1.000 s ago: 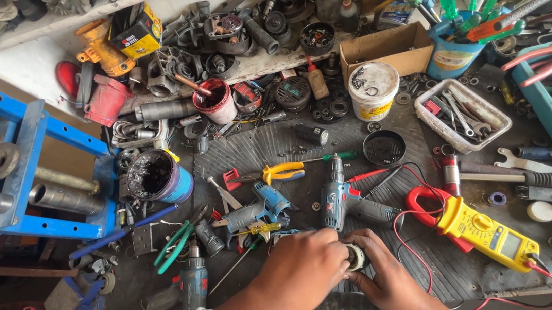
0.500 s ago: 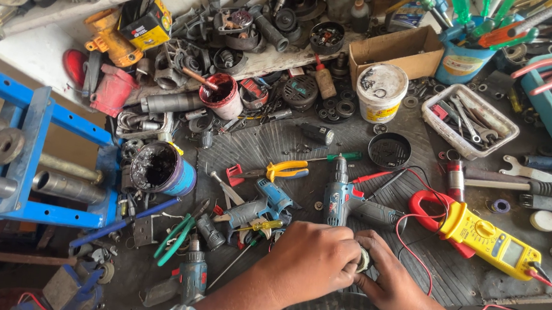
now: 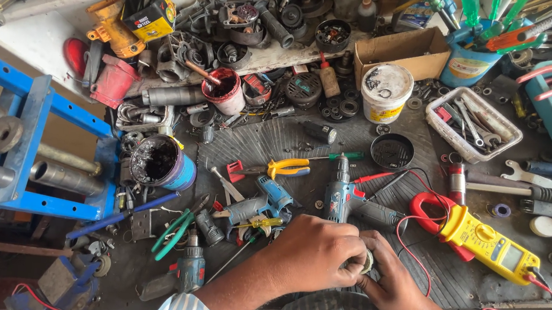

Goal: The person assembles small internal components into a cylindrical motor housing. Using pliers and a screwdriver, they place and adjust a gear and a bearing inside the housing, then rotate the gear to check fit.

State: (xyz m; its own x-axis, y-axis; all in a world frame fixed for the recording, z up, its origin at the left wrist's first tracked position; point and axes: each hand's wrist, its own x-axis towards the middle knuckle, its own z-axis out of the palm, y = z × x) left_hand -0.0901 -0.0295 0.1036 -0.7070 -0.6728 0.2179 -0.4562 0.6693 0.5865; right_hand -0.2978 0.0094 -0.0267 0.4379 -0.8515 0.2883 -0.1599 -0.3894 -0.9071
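My left hand and my right hand meet at the near edge of a cluttered workbench. Both are closed around a small round metal part, most of it hidden between the fingers. Just beyond the hands lies a blue drill body on a black ribbed mat. A second blue tool housing lies to the left of it. A yellow and red clamp meter with red leads rests to the right of my right hand.
Yellow-handled pliers, green-handled pliers, a dark tin, a red pot, a white tub, a cardboard box, a tray of spanners and a blue metal frame crowd the bench.
Both hands stay together on the small part with only slight finger movement. The view has shifted a little; nothing on the bench has moved.
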